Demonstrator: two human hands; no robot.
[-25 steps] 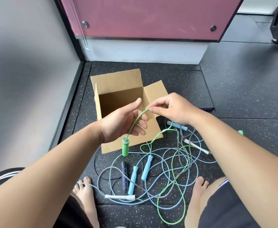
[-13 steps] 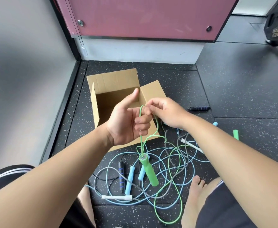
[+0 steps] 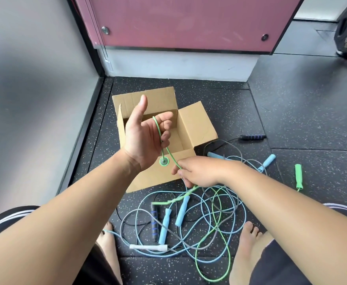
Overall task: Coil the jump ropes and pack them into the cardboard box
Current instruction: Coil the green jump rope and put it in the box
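Observation:
My left hand (image 3: 145, 136) is raised palm-up over the open cardboard box (image 3: 199, 124), thumb up. Its fingers curl around a loop of the green jump rope (image 3: 158, 128). One green handle (image 3: 164, 161) hangs just below that hand, seen end-on. My right hand (image 3: 199, 171) is lower, in front of the box, pinching the same green rope where it runs down to the floor. The rope's other green handle (image 3: 297, 175) lies far right. The box looks empty inside.
A tangle of blue, grey and black ropes (image 3: 205, 223) lies on the dark speckled floor between my bare feet. It includes light blue handles (image 3: 165, 225), a white handle (image 3: 148, 247) and a black handle (image 3: 252, 137). A grey wall stands left, a maroon panel behind.
My left hand rose and turned palm-up with the green rope looped over its fingers. My right hand slid down the rope toward the floor. The green handle swung up under my left hand.

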